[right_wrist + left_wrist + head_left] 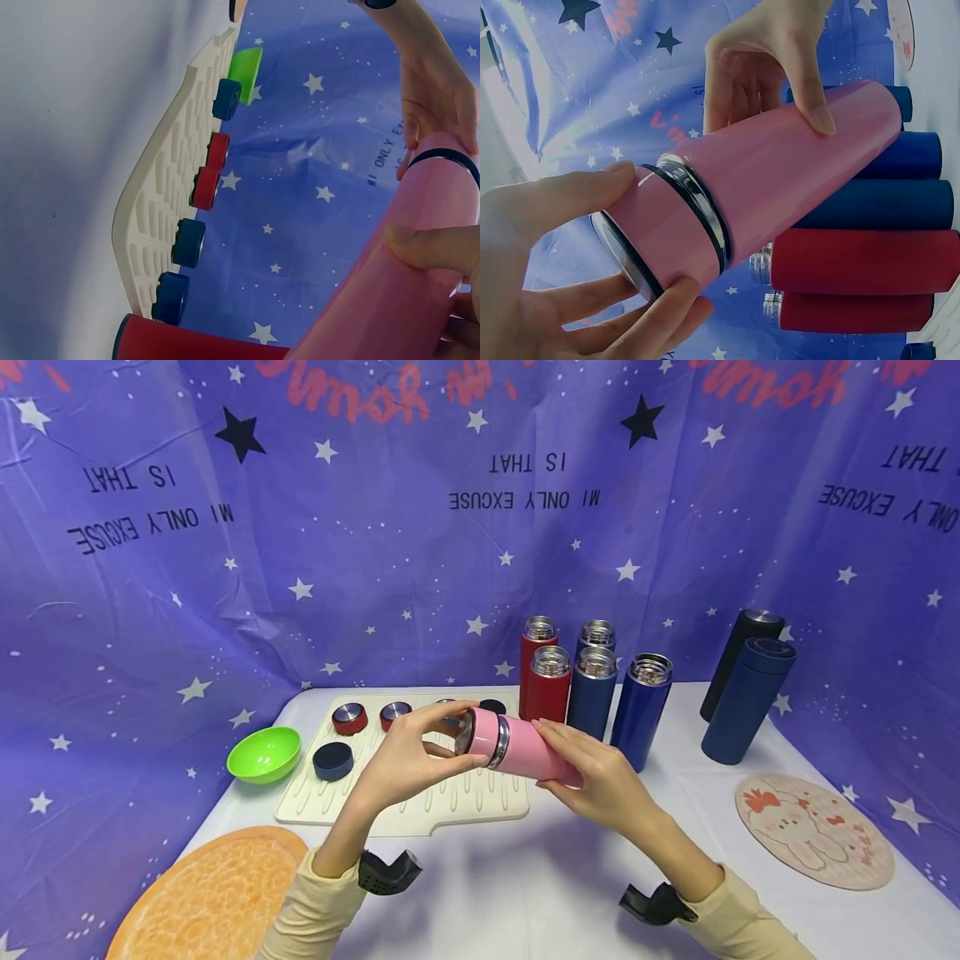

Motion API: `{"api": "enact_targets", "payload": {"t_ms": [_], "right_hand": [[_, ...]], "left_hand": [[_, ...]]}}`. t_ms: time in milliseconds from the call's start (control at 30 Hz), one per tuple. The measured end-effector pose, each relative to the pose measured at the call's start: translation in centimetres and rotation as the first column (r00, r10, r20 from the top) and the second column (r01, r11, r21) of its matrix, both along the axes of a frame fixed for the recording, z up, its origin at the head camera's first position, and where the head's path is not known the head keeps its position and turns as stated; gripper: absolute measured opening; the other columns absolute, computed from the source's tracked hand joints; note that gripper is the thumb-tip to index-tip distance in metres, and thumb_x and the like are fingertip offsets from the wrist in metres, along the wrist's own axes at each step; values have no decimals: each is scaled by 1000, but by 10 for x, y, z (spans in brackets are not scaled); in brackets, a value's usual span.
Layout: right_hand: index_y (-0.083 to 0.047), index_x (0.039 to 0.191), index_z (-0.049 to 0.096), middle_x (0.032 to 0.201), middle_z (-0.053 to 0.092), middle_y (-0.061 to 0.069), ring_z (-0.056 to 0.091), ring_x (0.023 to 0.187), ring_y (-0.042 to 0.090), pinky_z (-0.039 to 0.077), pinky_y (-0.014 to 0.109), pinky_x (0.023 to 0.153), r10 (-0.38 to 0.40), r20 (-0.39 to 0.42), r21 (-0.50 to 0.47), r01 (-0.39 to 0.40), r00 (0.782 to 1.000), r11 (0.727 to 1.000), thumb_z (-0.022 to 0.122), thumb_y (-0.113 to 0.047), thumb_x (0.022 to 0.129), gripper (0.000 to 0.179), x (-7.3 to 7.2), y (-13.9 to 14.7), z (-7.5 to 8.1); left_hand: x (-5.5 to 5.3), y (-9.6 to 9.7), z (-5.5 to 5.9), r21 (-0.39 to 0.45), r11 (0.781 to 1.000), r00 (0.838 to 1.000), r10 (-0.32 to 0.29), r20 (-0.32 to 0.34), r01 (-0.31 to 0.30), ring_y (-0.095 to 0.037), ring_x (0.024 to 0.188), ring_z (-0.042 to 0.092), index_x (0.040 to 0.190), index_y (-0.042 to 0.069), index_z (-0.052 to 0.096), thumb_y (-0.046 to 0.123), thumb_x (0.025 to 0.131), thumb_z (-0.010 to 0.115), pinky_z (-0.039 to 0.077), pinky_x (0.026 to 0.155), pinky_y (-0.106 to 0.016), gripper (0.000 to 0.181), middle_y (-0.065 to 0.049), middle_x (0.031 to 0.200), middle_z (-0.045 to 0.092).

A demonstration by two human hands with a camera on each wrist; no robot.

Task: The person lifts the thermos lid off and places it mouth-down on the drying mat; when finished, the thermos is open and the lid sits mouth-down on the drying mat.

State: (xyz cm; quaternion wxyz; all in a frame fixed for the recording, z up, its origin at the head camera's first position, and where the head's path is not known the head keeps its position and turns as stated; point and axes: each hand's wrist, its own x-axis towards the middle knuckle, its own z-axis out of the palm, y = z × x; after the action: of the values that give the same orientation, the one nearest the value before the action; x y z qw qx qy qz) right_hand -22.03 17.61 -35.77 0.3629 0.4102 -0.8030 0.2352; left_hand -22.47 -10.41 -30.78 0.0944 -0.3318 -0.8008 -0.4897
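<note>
A pink thermos (528, 750) is held tilted above the table, its cap end to the left. My left hand (408, 752) grips the pink cap (658, 229), thumb on one side and fingertips on the other. A shiny metal ring (697, 202) shows between cap and body. Around the thermos body my right hand (600, 768) is wrapped, its thumb (431, 247) along the side. Behind the right hand stand several uncapped bottles, among them a red one (550, 685) and a blue one (640, 714).
A cream drying mat (480, 797) carries several caps, including a red one (349, 718) and a dark blue one (333, 761). A green bowl (264, 755) sits to its left. Two capped bottles, one navy (750, 702), stand right, behind a rabbit mat (813, 831). An orange round mat (217, 893) lies front left.
</note>
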Motion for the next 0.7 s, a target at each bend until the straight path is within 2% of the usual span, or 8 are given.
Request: {"api": "enact_targets", "payload": {"t_ms": [200,267,500,700], "right_hand": [[-5,135,56,131,59,12,58,118,27,50,44,94,-32,-46,21,33,998,999,87,-7,64,77,-2,3,0],[-5,135,56,130,60,13,58,117,28,49,43,95,-32,-35,12,32,999,999,87,-6,64,77,-3,4,-1],[-4,135,56,130,60,12,59,116,30,43,32,103,2,11,-17,-1,1000,1000,87,-8,64,78,-6,6,-3],[-4,132,58,128,62,10,60,114,29,49,42,95,-16,23,-47,17,1000,999,90,-8,61,78,-12,7,-6]], "left_hand": [[0,-3,2,-36,998,994,56,-99,-60,-14,98,60,133,21,58,27,75,85,57,70,-22,64,1,117,60],[-1,-6,2,-32,997,990,66,-124,-70,-15,98,59,134,20,58,24,74,85,57,71,-22,66,1,116,60],[-7,-11,2,-45,998,995,34,-98,-39,-15,99,58,134,21,57,25,73,87,57,73,-24,68,2,117,60],[-11,-15,1,-67,995,994,64,-90,-70,-17,99,60,132,21,57,27,72,87,57,73,-26,68,1,117,61]]}}
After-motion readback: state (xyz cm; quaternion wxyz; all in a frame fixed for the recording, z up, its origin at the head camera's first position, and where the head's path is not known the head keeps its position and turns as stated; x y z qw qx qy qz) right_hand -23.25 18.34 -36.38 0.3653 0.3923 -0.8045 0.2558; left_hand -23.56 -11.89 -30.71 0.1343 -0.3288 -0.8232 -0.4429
